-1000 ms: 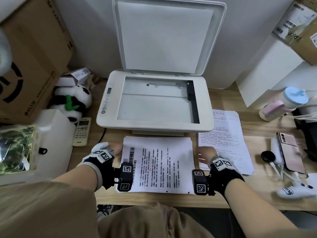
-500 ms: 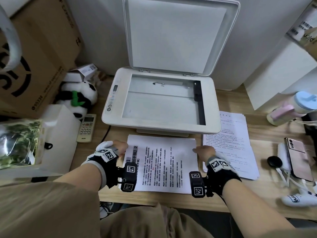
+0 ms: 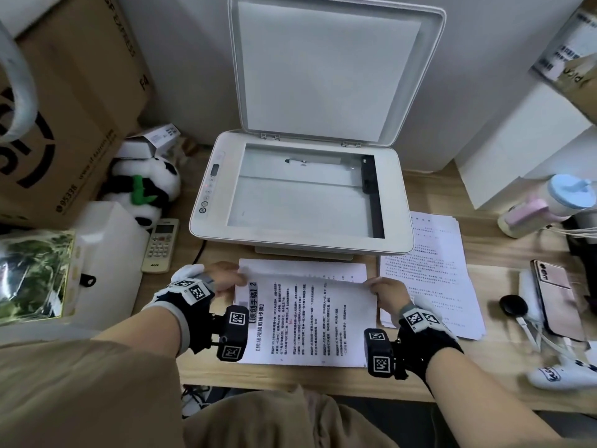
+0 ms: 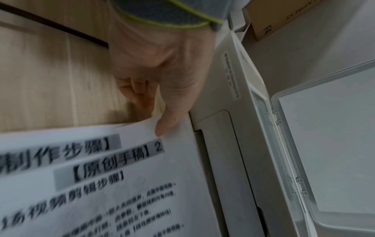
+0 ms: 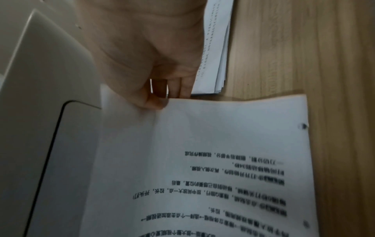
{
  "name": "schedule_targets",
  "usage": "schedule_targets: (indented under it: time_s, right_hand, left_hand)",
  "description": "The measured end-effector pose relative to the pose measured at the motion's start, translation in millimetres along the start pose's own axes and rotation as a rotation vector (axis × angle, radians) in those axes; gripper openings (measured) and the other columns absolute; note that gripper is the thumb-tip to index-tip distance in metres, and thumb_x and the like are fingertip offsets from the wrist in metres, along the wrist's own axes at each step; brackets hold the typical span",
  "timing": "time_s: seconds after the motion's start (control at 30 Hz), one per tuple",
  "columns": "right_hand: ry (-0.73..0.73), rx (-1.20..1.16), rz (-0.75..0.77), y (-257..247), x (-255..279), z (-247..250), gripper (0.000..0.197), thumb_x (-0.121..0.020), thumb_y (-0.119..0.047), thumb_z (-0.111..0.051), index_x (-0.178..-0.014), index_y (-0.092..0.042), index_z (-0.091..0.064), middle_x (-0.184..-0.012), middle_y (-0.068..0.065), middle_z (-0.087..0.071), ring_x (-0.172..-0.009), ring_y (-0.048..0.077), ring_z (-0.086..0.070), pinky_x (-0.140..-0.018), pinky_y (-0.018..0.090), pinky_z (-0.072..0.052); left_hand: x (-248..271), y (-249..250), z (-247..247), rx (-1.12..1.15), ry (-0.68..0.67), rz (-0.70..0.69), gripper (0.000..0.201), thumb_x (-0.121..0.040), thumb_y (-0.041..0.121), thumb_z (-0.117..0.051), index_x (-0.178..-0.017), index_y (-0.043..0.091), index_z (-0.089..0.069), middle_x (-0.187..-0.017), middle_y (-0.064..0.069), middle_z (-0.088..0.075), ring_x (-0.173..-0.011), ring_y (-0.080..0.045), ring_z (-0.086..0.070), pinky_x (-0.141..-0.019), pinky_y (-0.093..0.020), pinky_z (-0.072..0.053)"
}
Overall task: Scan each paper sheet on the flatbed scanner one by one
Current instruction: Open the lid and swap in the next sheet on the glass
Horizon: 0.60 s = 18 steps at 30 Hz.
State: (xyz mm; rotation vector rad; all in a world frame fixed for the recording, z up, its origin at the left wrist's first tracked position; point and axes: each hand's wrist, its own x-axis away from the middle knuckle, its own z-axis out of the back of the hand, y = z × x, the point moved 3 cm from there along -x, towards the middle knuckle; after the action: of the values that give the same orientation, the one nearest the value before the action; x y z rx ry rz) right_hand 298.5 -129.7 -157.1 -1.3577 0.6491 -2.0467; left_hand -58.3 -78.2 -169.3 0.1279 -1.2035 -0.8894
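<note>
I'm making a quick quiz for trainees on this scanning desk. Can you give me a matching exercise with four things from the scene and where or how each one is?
Things:
1. scanner lid
2. top sheet
3. remote control
4. phone

States or places:
A. lies on the desk left of the scanner, by the panda toy
B. raised upright, glass uncovered
C. lies at the desk's right end
D. far corners pinched by left hand and right hand

Pairs: 1-B, 2-D, 3-A, 4-C
</note>
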Motion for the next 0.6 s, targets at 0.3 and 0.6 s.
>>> schedule_targets:
  time_s: [0.3, 0.6]
  right_hand:
    - [0.257, -0.245, 0.212, -39, 17, 48, 0.038, -0.083, 0.004, -0.055, -0.051, -0.015, -0.06, -0.058, -0.002, -0.056, -0.067, 0.02, -0.043, -0.064, 0.03, -0.036]
    - [0.265, -0.34, 0.366, -99, 29, 86, 0.026, -0.071, -0.008, -0.067, -0.047, -0.016, -0.058, -0.05, -0.002, -0.045, -0.049, 0.013, -0.036, -0.047, 0.017, -0.031]
  left_hand:
    - [50, 53, 8, -0.041, -0.443, -0.156, 0.046, -0.038, 0.046, -0.088, -0.055, 0.015, -0.059, -0.048, 0.003, -0.049, -0.038, -0.003, -0.038, -0.037, -0.013, -0.029]
    - [81, 142, 50, 0.145, -0.433, -0.341, 0.042, -0.056, 0.035, -0.08, -0.048, 0.016, -0.043, -0.042, 0.003, -0.039, -0.033, -0.005, -0.029, -0.032, -0.013, -0.023]
